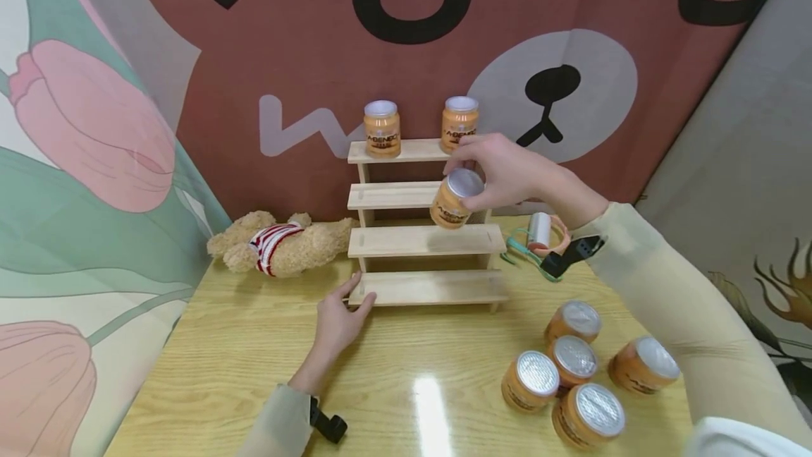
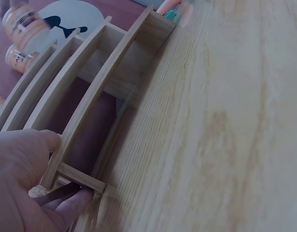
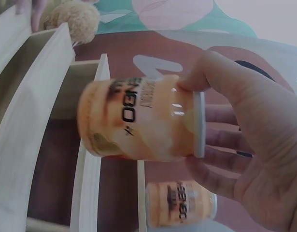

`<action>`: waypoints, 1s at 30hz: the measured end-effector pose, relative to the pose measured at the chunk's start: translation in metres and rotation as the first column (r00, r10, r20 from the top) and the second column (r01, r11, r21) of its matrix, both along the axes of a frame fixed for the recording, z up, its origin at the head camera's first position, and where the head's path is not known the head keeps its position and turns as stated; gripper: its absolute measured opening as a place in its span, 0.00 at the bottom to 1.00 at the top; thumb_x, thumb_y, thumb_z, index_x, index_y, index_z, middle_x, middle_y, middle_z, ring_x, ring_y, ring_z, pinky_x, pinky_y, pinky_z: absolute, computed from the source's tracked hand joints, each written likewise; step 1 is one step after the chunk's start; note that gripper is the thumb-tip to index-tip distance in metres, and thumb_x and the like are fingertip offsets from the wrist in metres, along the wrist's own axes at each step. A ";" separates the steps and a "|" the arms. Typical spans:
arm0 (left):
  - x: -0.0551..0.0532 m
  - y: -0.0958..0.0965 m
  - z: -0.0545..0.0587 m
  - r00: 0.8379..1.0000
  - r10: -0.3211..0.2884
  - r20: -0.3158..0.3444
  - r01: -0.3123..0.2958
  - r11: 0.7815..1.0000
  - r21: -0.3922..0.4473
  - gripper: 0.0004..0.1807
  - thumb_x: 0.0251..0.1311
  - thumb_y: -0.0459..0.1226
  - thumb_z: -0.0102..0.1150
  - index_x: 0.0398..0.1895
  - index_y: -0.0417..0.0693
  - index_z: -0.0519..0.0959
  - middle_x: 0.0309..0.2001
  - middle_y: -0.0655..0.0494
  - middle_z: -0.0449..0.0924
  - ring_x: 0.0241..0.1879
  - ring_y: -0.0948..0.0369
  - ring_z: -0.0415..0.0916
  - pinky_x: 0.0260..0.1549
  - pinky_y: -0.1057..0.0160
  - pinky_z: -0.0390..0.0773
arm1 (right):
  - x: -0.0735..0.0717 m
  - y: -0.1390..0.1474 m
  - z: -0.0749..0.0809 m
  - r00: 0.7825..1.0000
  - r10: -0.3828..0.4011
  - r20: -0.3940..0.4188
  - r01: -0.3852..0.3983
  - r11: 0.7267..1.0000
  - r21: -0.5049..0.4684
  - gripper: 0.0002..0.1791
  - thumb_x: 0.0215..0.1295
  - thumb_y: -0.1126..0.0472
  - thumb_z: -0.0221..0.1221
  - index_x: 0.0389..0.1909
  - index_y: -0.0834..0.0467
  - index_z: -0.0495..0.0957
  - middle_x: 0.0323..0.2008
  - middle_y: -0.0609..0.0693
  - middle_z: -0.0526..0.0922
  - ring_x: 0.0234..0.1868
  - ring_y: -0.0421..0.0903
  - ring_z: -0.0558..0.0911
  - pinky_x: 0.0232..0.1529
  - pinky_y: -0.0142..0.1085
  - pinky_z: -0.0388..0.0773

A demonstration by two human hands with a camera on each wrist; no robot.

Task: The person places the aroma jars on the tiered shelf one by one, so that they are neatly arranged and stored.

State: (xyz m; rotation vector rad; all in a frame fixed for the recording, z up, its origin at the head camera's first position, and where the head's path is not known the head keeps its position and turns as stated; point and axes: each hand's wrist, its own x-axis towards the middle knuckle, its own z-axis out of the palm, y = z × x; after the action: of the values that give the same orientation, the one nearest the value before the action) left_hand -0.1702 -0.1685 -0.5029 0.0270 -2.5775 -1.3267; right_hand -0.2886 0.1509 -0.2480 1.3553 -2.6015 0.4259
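My right hand (image 1: 507, 171) grips an orange can (image 1: 452, 199) with a silver lid near its top end, thumb and fingers on either side. The can hangs tilted in front of the upper tiers of a four-step wooden display rack (image 1: 428, 240). At the rack's lower left end, my left hand (image 1: 339, 319) holds the corner of the bottom step, as the left wrist view shows, with fingers around its edge. Two like cans, a left one (image 1: 383, 130) and a right one (image 1: 459, 122), stand upright on the top step. Black lettering shows on the held can (image 3: 138, 118).
Several more orange cans (image 1: 534, 381) stand grouped on the table (image 1: 254, 358) at the front right. A teddy bear (image 1: 298, 245) in a striped shirt lies left of the rack. Behind its right side are a silver cylinder (image 1: 539, 231) and a teal cord (image 1: 521, 249).
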 end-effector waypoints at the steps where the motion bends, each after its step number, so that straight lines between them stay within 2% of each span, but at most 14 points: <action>1: 0.000 0.000 0.000 1.000 0.001 -0.004 -0.001 1.000 -0.002 0.32 0.67 0.44 0.73 0.72 0.46 0.78 0.68 0.46 0.81 0.14 0.69 0.60 0.22 0.69 0.72 | -0.002 -0.004 0.001 1.000 -0.003 -0.006 0.003 1.000 -0.021 0.20 0.52 0.55 0.74 0.48 0.53 0.87 0.43 0.47 0.83 0.36 0.44 0.78 0.35 0.39 0.78; 5: 0.000 0.000 -0.001 1.000 0.004 -0.016 -0.004 1.000 -0.011 0.31 0.67 0.44 0.73 0.71 0.46 0.79 0.68 0.46 0.81 0.24 0.66 0.75 0.32 0.68 0.81 | -0.013 -0.020 0.001 0.998 -0.042 -0.039 0.039 0.996 -0.079 0.21 0.52 0.54 0.75 0.48 0.55 0.87 0.43 0.49 0.87 0.37 0.46 0.80 0.36 0.40 0.78; 7: 0.000 0.000 -0.001 1.000 0.006 -0.015 -0.006 1.000 -0.011 0.31 0.67 0.43 0.74 0.71 0.46 0.79 0.68 0.46 0.81 0.26 0.65 0.77 0.34 0.67 0.82 | -0.017 -0.028 0.001 0.996 -0.074 -0.044 0.070 0.993 -0.098 0.22 0.52 0.53 0.76 0.48 0.55 0.87 0.43 0.50 0.88 0.38 0.48 0.81 0.36 0.41 0.79; 9: 0.000 0.000 0.000 1.000 0.008 -0.010 -0.008 1.000 -0.007 0.31 0.67 0.43 0.74 0.71 0.46 0.79 0.68 0.46 0.81 0.23 0.65 0.74 0.32 0.68 0.80 | -0.021 -0.036 0.000 0.993 -0.106 -0.042 0.101 0.989 -0.112 0.23 0.53 0.52 0.76 0.49 0.55 0.86 0.43 0.50 0.88 0.38 0.49 0.81 0.37 0.41 0.79; 13: 0.000 -0.001 0.000 1.000 0.007 0.004 -0.007 1.000 -0.001 0.32 0.67 0.44 0.73 0.72 0.47 0.79 0.68 0.44 0.82 0.15 0.68 0.59 0.22 0.69 0.70 | -0.028 -0.051 0.000 0.988 -0.150 -0.022 0.146 0.980 -0.134 0.23 0.54 0.52 0.75 0.50 0.56 0.86 0.43 0.52 0.86 0.43 0.51 0.81 0.40 0.42 0.79; 16: 0.000 -0.002 0.001 1.000 0.005 0.013 -0.005 1.000 -0.001 0.32 0.67 0.44 0.73 0.73 0.47 0.78 0.68 0.44 0.81 0.14 0.67 0.56 0.21 0.68 0.68 | -0.032 -0.061 0.000 0.985 -0.174 0.006 0.174 0.975 -0.137 0.24 0.54 0.51 0.74 0.51 0.57 0.86 0.46 0.52 0.87 0.46 0.52 0.82 0.44 0.44 0.81; 19: 0.000 -0.001 0.001 1.000 0.009 0.008 -0.009 1.000 -0.012 0.31 0.67 0.44 0.73 0.72 0.48 0.78 0.68 0.45 0.81 0.19 0.65 0.68 0.28 0.67 0.76 | -0.038 -0.069 -0.002 0.982 -0.186 0.026 0.188 0.972 -0.143 0.25 0.55 0.51 0.74 0.52 0.56 0.86 0.48 0.52 0.88 0.48 0.50 0.82 0.47 0.44 0.81; 23: 0.000 0.000 0.001 1.000 0.015 -0.007 -0.015 1.000 -0.026 0.31 0.67 0.44 0.73 0.72 0.48 0.79 0.68 0.45 0.82 0.34 0.61 0.82 0.39 0.61 0.84 | -0.047 -0.079 -0.004 0.982 -0.187 0.032 0.190 0.969 -0.159 0.24 0.54 0.50 0.73 0.51 0.55 0.86 0.47 0.51 0.89 0.48 0.49 0.83 0.49 0.43 0.80; 30: 0.000 0.000 0.000 1.000 0.013 0.007 -0.013 1.000 -0.011 0.31 0.68 0.45 0.72 0.72 0.49 0.79 0.69 0.46 0.81 0.47 0.53 0.88 0.46 0.52 0.88 | -0.055 -0.093 -0.009 0.978 -0.190 0.082 0.201 0.967 -0.156 0.21 0.55 0.50 0.73 0.48 0.55 0.86 0.47 0.51 0.90 0.49 0.48 0.83 0.51 0.44 0.81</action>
State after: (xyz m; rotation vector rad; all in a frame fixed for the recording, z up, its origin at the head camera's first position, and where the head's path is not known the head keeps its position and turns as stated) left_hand -0.1706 -0.1681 -0.5031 0.0469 -2.5862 -1.3108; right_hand -0.3440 0.0582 -0.2566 1.0377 -2.6525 0.6466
